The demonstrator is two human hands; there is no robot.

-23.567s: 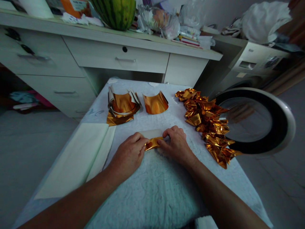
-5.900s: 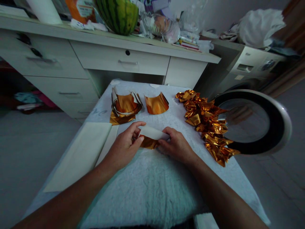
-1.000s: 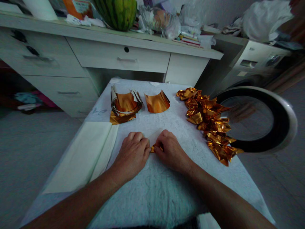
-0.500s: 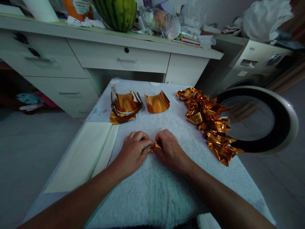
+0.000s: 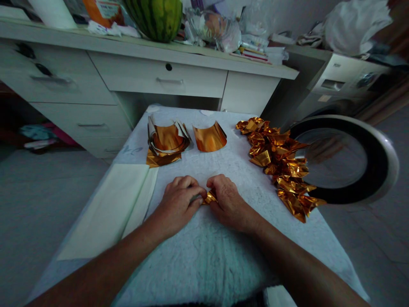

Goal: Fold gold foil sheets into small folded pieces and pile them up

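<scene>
Between my two hands, at the middle of the cloth-covered table (image 5: 223, 256), is a small piece of gold foil (image 5: 209, 197). My left hand (image 5: 182, 202) pinches its left end, and my right hand (image 5: 228, 200) is closed on its right end; the fingers cover most of it. Beyond them lies a single curved gold sheet (image 5: 210, 137). Left of that sheet sits a stack of curled gold sheets with pale backs (image 5: 168, 138). A long heap of crumpled gold foil pieces (image 5: 277, 157) runs along the table's right side.
Pale folded paper (image 5: 105, 209) lies at the table's left. Behind stands a white counter (image 5: 191, 53) with a watermelon (image 5: 155, 19) and plastic bags. The round open washing machine door (image 5: 381, 157) is beside the table's right edge.
More of the gold foil shows between my fingers, and my right hand has shifted very slightly. The sheets and the heap lie as before.
</scene>
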